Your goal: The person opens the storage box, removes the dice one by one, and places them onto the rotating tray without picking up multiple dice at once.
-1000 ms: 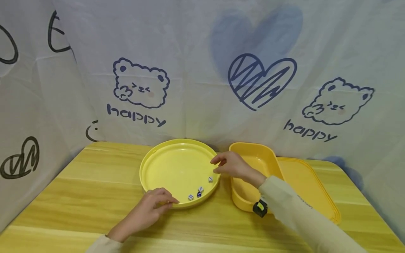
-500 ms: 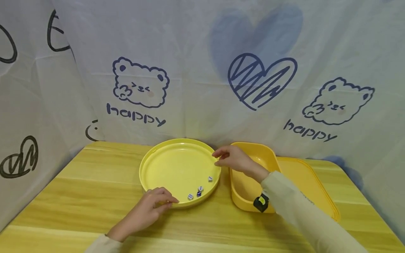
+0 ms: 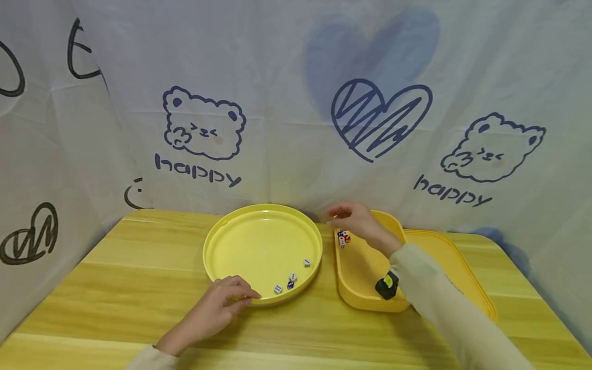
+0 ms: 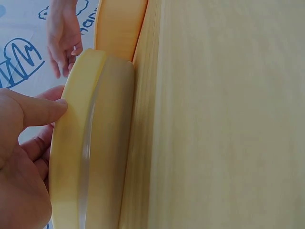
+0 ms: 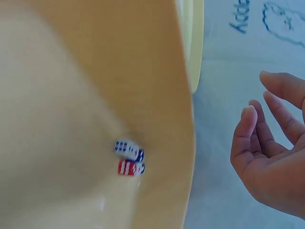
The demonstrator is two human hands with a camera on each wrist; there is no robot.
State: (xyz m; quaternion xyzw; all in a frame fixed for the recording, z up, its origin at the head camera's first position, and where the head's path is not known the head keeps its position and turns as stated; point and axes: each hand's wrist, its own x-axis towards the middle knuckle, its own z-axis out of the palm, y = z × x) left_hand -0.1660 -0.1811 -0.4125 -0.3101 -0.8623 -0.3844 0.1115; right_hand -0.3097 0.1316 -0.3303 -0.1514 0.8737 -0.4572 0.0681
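Note:
My left hand (image 3: 222, 306) pinches the near rim of a round yellow tray (image 3: 259, 212); in the left wrist view its thumb (image 4: 55, 109) lies on the rim's outer side. Inside the tray, near its right front, lie a white die (image 3: 307, 263), another white die (image 3: 278, 290) and a blue die (image 3: 290, 284) against a further white one. My right hand (image 3: 363, 223) hovers over the far left edge of a deep orange-yellow box (image 3: 370, 303), fingers loosely bent and holding nothing. Beneath it in the box, several red, blue and white dice (image 5: 128, 150) cluster against the wall.
A flat orange-yellow lid (image 3: 455, 275) lies right of the box, partly behind the right sleeve. The wood-patterned table (image 3: 129, 277) meets a white cloth backdrop (image 3: 287, 164) printed with bears and hearts. Tray and box stand close to that cloth.
My right hand has moved right and a little away, from the tray's right edge to above the box. Dice in the box have come into view. My left hand stays at the rim.

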